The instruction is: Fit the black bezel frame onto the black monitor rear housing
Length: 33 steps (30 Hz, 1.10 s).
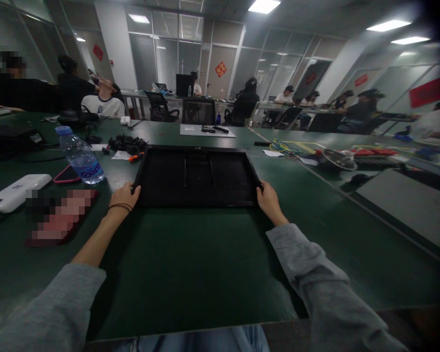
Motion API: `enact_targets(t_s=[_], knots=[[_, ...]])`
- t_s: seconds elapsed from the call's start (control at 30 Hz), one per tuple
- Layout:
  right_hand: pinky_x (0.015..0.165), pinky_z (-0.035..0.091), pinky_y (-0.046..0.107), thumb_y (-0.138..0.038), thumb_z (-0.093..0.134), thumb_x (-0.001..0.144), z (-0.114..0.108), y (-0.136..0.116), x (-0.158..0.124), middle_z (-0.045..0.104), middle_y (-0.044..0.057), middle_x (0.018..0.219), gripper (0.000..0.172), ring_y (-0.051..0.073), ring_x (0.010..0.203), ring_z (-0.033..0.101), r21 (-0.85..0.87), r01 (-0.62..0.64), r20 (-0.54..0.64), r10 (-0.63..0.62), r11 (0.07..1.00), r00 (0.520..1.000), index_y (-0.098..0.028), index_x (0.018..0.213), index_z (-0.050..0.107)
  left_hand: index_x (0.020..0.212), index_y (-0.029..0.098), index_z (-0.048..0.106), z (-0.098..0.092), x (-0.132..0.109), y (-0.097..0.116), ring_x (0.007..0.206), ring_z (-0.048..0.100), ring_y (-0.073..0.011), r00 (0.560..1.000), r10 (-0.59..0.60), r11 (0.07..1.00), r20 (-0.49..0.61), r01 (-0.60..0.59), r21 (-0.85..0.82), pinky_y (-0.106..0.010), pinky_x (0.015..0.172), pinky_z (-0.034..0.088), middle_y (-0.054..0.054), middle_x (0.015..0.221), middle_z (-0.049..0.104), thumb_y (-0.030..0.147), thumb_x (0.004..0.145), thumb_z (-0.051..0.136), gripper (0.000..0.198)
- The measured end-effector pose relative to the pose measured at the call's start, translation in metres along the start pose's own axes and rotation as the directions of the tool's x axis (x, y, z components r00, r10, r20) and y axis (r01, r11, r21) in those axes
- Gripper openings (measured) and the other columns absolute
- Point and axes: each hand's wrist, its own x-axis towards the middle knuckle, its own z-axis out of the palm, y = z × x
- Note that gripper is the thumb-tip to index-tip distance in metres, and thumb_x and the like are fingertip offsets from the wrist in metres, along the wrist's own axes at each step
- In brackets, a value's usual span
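A black rectangular panel with a raised frame, which looks like a computer monitor, is in front of me at the green table. Faint lines show on its dark inner face, and a small light mark sits on its far edge. My left hand is closed around its left edge near the close corner. At the right edge, my right hand grips the frame in the same way, thumb on top. Fingers under the frame are hidden. Whether the panel rests fully on the table I cannot tell.
Left of the panel are a tilted water bottle, a white device, a blurred reddish item and black cables. Tools lie on a white sheet beyond. A grey panel and wires are rightward. Several people sit farther back.
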Motion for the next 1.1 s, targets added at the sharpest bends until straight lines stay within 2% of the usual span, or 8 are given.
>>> enact_targets(t_s=[0.17,0.27,0.37,0.47,0.57,0.7,0.9,1.1], knots=[[0.109,0.043,0.06,-0.039,0.042,0.094,-0.008,-0.009,0.001,0.063,0.029,0.124,0.057,0.039,0.123,0.057,-0.085,0.007,-0.112,-0.017,0.996,0.994,-0.004,0.137,0.055,0.137,0.013,0.058,-0.006,-0.005,-0.003,0.11,0.069,-0.0366,0.999,0.029,0.997,-0.019,-0.031,-0.078,-0.047,0.094,0.052,-0.018,0.116,0.074,0.059,0.098,0.036,0.064],[0.114,0.038,0.06,-0.046,0.04,0.098,-0.011,-0.02,0.0,0.053,0.028,0.142,0.065,0.037,0.138,0.046,-0.15,0.056,-0.203,-0.086,0.987,0.975,-0.005,0.149,0.045,0.147,0.009,0.049,-0.011,-0.013,0.004,0.123,0.063,-0.0359,0.965,0.126,0.983,-0.229,-0.152,-0.1,-0.047,0.103,0.049,-0.02,0.133,0.068,0.056,0.098,0.038,0.069],[0.118,0.035,0.059,-0.052,0.039,0.1,-0.009,-0.032,-0.005,0.036,0.025,0.16,0.073,0.035,0.15,0.033,-0.228,0.11,-0.173,-0.152,0.967,0.973,-0.009,0.159,0.03,0.158,0.011,0.037,-0.01,-0.022,0.017,0.144,0.046,-0.0346,0.889,0.244,0.961,-0.387,-0.274,-0.025,-0.05,0.116,0.038,-0.02,0.156,0.049,0.053,0.1,0.036,0.072],[0.12,0.034,0.055,-0.048,0.033,0.103,-0.004,-0.039,-0.01,0.04,0.021,0.162,0.065,0.032,0.152,0.033,-0.289,0.215,0.057,-0.207,0.933,0.977,-0.01,0.156,0.04,0.159,0.015,0.037,0.0,-0.028,0.026,0.152,0.037,-0.031,0.884,0.4,0.915,-0.243,-0.399,0.055,-0.055,0.125,0.024,-0.014,0.165,0.04,0.049,0.102,0.031,0.067],[0.122,0.032,0.052,-0.041,0.03,0.105,-0.001,-0.042,-0.013,0.055,0.016,0.152,0.056,0.03,0.15,0.038,-0.313,0.259,0.21,-0.199,0.914,0.957,-0.013,0.143,0.058,0.155,0.016,0.046,0.013,-0.025,0.026,0.151,0.038,-0.0285,0.889,0.454,0.89,-0.052,-0.45,0.078,-0.055,0.125,0.024,-0.011,0.165,0.04,0.045,0.103,0.028,0.061],[0.12,0.035,0.055,-0.04,0.032,0.104,-0.003,-0.042,-0.012,0.056,0.015,0.151,0.053,0.031,0.148,0.04,-0.291,0.235,0.19,-0.185,0.927,0.964,-0.016,0.14,0.062,0.155,0.014,0.047,0.019,-0.018,0.02,0.152,0.037,-0.0282,0.884,0.466,0.883,-0.04,-0.462,0.083,-0.053,0.125,0.026,-0.011,0.166,0.039,0.045,0.104,0.028,0.063],[0.112,0.04,0.059,-0.039,0.04,0.1,-0.003,-0.038,-0.011,0.052,0.018,0.152,0.052,0.036,0.143,0.042,-0.247,0.174,0.055,-0.166,0.953,0.985,-0.016,0.143,0.058,0.154,0.018,0.049,0.016,-0.019,0.018,0.155,0.032,-0.0282,0.888,0.457,0.889,-0.056,-0.454,0.063,-0.056,0.126,0.023,-0.009,0.166,0.038,0.045,0.103,0.031,0.06],[0.111,0.04,0.06,-0.035,0.042,0.095,-0.002,-0.018,-0.002,0.061,0.026,0.136,0.059,0.037,0.131,0.052,-0.193,0.046,-0.05,-0.056,0.98,0.997,-0.005,0.145,0.052,0.15,0.019,0.053,0.018,-0.021,0.019,0.157,0.026,-0.0314,0.893,0.437,0.899,-0.112,-0.438,0.01,-0.059,0.127,0.018,-0.01,0.167,0.036,0.044,0.101,0.039,0.058]])
